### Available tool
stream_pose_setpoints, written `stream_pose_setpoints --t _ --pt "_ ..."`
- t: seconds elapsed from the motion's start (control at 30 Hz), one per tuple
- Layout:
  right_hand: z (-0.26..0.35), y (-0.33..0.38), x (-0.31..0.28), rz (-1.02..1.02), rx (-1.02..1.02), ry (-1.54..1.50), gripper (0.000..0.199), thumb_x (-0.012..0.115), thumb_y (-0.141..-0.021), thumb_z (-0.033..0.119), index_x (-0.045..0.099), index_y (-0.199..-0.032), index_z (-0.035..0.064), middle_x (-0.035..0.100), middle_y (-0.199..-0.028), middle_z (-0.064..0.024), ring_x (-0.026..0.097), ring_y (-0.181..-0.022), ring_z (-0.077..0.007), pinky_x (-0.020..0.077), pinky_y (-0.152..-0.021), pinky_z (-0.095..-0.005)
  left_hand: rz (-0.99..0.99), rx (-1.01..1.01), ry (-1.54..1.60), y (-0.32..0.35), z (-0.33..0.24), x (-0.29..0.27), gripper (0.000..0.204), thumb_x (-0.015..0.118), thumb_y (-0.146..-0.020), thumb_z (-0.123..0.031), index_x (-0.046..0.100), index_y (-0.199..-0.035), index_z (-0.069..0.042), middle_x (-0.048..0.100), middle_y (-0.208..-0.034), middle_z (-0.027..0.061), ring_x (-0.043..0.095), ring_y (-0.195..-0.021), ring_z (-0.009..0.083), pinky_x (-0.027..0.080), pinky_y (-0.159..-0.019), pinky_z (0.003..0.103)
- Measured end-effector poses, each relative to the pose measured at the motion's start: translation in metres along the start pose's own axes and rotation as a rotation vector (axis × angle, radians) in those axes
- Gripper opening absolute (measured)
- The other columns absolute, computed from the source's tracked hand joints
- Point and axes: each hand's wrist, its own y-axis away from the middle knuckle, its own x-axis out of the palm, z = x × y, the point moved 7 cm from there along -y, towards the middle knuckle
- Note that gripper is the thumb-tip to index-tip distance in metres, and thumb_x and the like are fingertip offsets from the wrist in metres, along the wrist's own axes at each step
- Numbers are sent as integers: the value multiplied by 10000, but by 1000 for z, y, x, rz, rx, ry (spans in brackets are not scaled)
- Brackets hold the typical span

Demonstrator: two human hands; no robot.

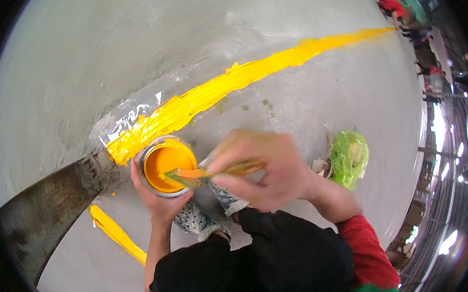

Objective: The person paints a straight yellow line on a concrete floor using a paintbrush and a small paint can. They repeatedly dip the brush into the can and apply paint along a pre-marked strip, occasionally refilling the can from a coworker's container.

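Note:
My left hand (160, 198) is wrapped round an open metal can of yellow-orange paint (161, 163) and keeps it upright in front of my feet. A paintbrush (240, 168) is pinched in my right hand (269, 168), which is slightly blurred. The brush's paint-smeared head (181, 176) reaches over the can's right rim, with its tip over the paint; whether it touches the surface I cannot tell. Just beyond the can, a broad wet yellow stripe (220, 86) runs along the grey surface toward the far right.
A shorter yellow stripe (117, 234) lies at the lower left, beside a dark, curved metal edge (52, 219). On the right, a green plastic bag (349, 158) sits on the grey floor (380, 106). People in red (393, 4) are at the far upper right.

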Motion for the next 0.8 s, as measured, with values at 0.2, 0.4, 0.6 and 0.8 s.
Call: stream_pose_setpoints --t 0.2,0.4,0.6,0.8 --pt "3 5 -1 204 -56 457 222 690 -817 37 613 -1023 60 637 -926 -145 663 -827 -315 532 -699 -368 171 161 15 -45 -51 55 1246 950 -542 -226 205 -1516 -5 379 -1471 206 394 -1360 377 306 -1149 457" --pt "-33 22 -89 -140 436 102 182 680 -898 57 617 -1067 34 663 -902 -94 675 -744 -179 559 -636 -288 253 214 75 -70 -63 90 1262 933 -538 -195 173 -1528 -9 395 -1457 214 415 -1346 376 325 -1140 448" --pt "-113 33 -157 -424 298 -357 157 645 -926 55 608 -1068 -1 655 -922 -99 638 -667 -156 554 -587 -278 232 144 17 -85 -40 133 1254 930 -534 -200 185 -1525 -8 400 -1458 215 433 -1330 378 330 -1137 445" --pt "-236 89 -239 -649 368 -507 161 646 -927 63 605 -1066 -7 659 -909 -99 632 -655 -158 536 -570 -281 110 134 -161 -76 0 158 1199 933 -552 -240 246 -1502 8 390 -1482 209 395 -1372 367 312 -1151 446"
